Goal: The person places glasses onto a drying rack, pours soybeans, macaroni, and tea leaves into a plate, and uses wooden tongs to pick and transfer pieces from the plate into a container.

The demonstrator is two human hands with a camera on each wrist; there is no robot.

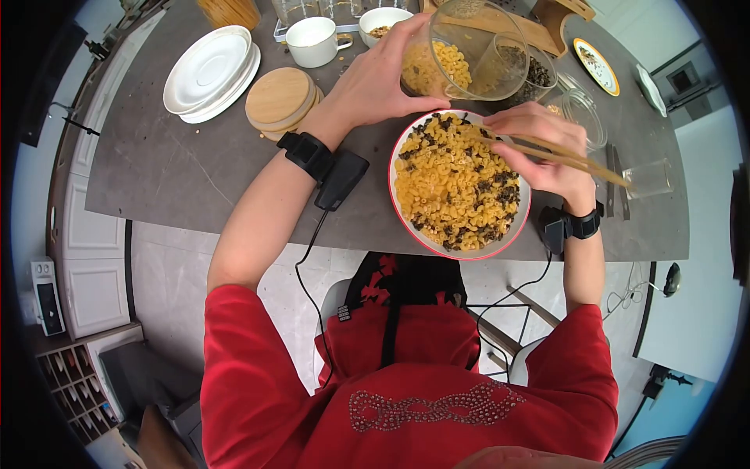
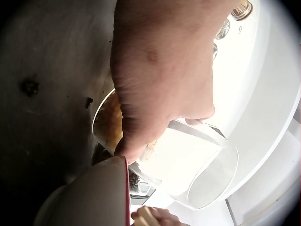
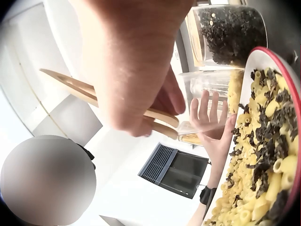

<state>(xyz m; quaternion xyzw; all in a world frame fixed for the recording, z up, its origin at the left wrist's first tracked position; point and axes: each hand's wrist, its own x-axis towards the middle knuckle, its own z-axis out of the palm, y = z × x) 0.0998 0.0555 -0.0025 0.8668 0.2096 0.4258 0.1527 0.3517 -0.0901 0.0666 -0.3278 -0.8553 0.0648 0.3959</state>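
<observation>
A white bowl with a red rim [image 1: 418,241] holds yellow macaroni [image 1: 441,184] mixed with dark flakes [image 1: 504,187]. In the head view my right hand [image 1: 539,144] is over the bowl's right side and pinches wooden tongs [image 1: 587,162]. The right wrist view shows the tongs' tips [image 3: 173,127] slightly apart, with nothing between them. My left hand [image 1: 371,74] lies along the left side of a clear glass jar [image 1: 476,87] behind the bowl. Yellow macaroni covers the jar's bottom. In the right wrist view the left hand's fingers [image 3: 211,106] look straight and spread; its thumb points toward the bowl.
A second glass jar with dark flakes [image 3: 230,37] stands behind the bowl. White plates [image 1: 207,70], wooden coasters [image 1: 277,98] and a white cup [image 1: 312,43] are at the left. A glass jar lying open [image 1: 586,117] and a small clear glass [image 1: 650,178] are at the right.
</observation>
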